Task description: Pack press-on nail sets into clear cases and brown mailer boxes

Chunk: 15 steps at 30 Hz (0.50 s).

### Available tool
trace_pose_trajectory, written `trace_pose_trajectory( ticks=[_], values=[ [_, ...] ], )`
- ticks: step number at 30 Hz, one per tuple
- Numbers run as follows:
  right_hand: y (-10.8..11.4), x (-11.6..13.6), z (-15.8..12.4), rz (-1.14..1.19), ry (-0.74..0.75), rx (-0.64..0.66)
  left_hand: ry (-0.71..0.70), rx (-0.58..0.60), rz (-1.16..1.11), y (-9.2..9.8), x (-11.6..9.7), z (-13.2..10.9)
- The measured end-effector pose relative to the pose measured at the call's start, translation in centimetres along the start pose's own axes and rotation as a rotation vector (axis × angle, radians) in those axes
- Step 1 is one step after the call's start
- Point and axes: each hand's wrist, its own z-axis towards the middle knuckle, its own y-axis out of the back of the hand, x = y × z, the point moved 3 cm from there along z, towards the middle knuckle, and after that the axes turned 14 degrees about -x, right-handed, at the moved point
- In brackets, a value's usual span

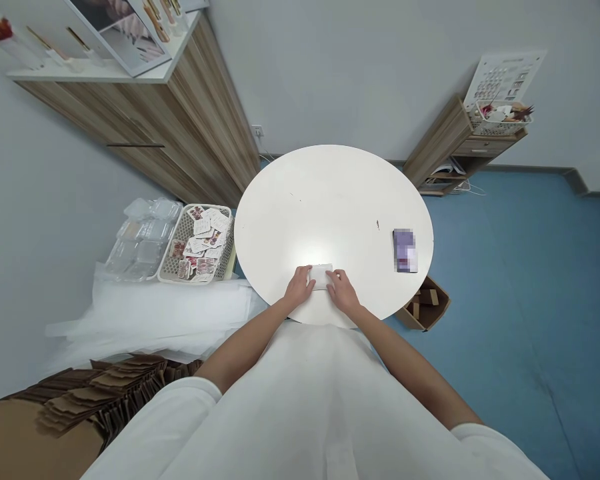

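A small white wrapped bundle point(321, 277) lies on the white oval table point(330, 193), close to its near edge. My left hand point(299, 287) grips the left end of this bundle, fingers bent round it. At the opposite end, my right hand point(343, 291) holds it in the same way, thumb toward me. The bundle looks like soft white sheet folded into a rectangle; whatever is inside is hidden.
A phone-sized purple item point(405, 251), blurred out, rests at the table's right. Left of the table stand a basket of printed cards point(161, 270), clear plastic trays point(147, 233), white sheets point(170, 313) and folded cardboard point(115, 393). An open carton point(437, 313) sits at lower right.
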Motion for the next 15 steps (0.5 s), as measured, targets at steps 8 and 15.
trace_pose_trajectory(
  ticks=[8, 15],
  values=[
    [-1.5, -1.0, -2.5, 0.069, -0.005, 0.125, -0.189, 0.098, 0.078, 0.2, -0.4, -1.3],
    [-1.6, -1.7, -1.9, 0.243, -0.106, 0.168, -0.105, 0.09, -0.005, 0.0, 0.0, -1.3]
  ],
)
